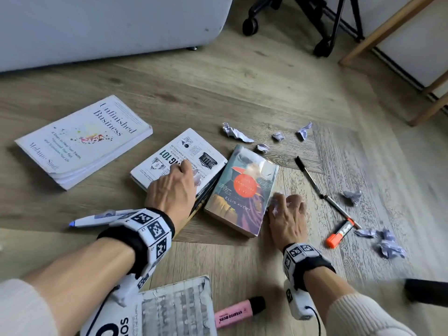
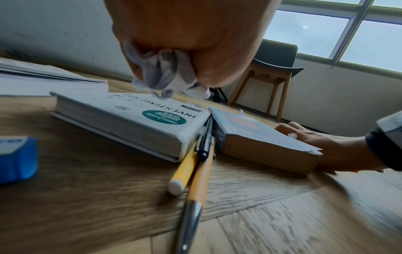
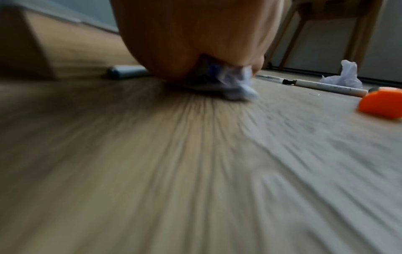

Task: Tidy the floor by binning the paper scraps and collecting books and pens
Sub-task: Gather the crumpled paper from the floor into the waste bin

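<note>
**Lilac paper scraps in both fists, more still on the floor**

Lilac crumpled paper fills both hands in the head view. The left hand [image 1: 173,187] hovers over the Investing 101 book [image 1: 179,158], fingers curled round a scrap [image 1: 197,181] that peeps out at its 3 o'clock side. The right hand [image 1: 288,214] sits low on the wooden floor [image 1: 242,93], at 3 o'clock of the novel [image 1: 242,190], closed over another wad [image 1: 275,207]. Loose scraps [image 1: 236,133] lie at 12 o'clock of the novel, and a larger heap [image 1: 385,241] at 3 o'clock of the right hand, past the orange marker [image 1: 339,232] and the black pen [image 1: 312,180]. A white paperback [image 1: 82,139] lies at 9 o'clock. No bin is in view.

From the left wrist, the fist is tight, with paper bulging from between the fingers [image 2: 217,72]; two yellow pens [image 2: 191,165] are wedged between the two books.

From the right wrist, the picture is blurred, but the hand presses a wad against the boards, and another scrap [image 3: 346,75] lies at 2 o'clock, beyond the white-barrelled pen [image 3: 326,86].

To do this step well, I would keep both fists squeezed so nothing drops, sweep the small pieces together before pinching, and probably empty the hands before the big heap, since both look nearly full.
</note>
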A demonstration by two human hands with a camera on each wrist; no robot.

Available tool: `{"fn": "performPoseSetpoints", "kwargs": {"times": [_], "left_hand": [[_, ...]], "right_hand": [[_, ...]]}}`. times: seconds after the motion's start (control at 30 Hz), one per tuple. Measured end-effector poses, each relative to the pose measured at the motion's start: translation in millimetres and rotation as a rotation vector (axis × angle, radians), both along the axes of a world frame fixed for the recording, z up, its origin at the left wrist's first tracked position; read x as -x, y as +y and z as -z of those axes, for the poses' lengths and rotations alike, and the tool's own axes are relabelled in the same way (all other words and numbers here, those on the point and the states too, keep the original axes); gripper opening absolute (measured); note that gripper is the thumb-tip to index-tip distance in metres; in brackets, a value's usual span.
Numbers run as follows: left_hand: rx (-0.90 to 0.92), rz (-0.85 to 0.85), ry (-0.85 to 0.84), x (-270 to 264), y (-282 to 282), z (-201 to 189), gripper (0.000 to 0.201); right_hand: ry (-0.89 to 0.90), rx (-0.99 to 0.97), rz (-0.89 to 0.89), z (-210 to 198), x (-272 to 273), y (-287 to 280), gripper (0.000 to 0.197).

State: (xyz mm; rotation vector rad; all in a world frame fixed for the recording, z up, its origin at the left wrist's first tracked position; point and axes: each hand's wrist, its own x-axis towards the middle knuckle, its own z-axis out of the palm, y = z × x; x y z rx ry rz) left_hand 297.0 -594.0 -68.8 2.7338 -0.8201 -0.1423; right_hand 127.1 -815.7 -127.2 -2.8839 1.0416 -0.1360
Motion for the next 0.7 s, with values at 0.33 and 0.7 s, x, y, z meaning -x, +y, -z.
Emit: {"fn": "performPoseSetpoints", "kwargs": {"times": [0.33, 0.7], "left_hand": [[0.014, 0.131, -0.001, 0.7, 33.1, -33.5, 0.025], [0.001, 0.024, -0.024, -13.3, 151.6, -142.4, 0.018]], "right_hand": [[0.010, -0.437, 0.289, -28.1, 29.5, 22.7, 0.028], [-0.355, -1.044, -0.334, -189.1, -110.9, 186.8, 0.033]]}}
